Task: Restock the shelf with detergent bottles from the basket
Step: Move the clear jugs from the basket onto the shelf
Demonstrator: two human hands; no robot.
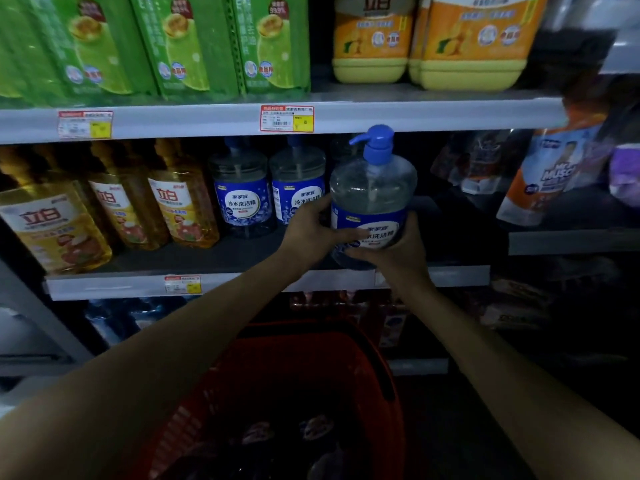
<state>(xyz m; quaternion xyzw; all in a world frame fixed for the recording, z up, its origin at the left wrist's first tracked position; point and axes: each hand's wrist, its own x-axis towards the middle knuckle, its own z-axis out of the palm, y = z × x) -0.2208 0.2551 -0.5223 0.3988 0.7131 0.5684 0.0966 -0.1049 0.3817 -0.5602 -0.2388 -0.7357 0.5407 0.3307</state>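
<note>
Both hands hold a clear detergent bottle (372,199) with a blue pump and blue label at the front of the middle shelf (104,284). My left hand (313,233) grips its left side, fingers curled round the label. My right hand (394,249) cups its lower right side from below. Two matching blue-label bottles (242,199) (296,188) stand on that shelf just left of it. The red basket (346,368) sits below my arms, with several dark bottles inside, hard to make out.
Yellow detergent bottles (166,202) fill the middle shelf's left part. Green refill packs (180,46) and orange jugs (474,43) stand on the shelf above. Pouches (550,174) hang at right. A dark gap lies on the shelf right of the held bottle.
</note>
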